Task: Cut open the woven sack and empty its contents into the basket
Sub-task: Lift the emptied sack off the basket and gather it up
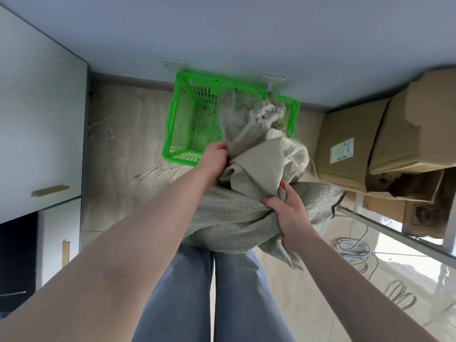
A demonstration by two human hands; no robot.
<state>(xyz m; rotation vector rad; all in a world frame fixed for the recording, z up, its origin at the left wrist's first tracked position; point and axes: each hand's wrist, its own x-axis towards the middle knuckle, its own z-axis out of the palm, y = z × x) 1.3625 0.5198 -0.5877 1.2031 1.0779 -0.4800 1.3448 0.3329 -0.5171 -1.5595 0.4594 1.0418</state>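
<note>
A grey-green woven sack (pixel 237 218) hangs crumpled in front of my legs, its frayed open end (pixel 265 114) draped over the right side of a green plastic basket (pixel 177 114) on the floor. My left hand (pixel 216 154) grips a fold of the sack near the basket's front rim. My right hand (pixel 287 213) grips the bunched lower part of the sack. A small red thing (pixel 281 183) peeks out above that hand; what it is cannot be told. A few loose strands lie on the visible part of the basket's floor.
Torn cardboard boxes (pixel 365 144) are stacked at the right against the wall. A white cabinet (pixel 37 119) with a brass handle stands at the left. A coiled white cable (pixel 352 250) lies on the glossy tiles at the right. Scuffed cardboard covers the floor under the basket.
</note>
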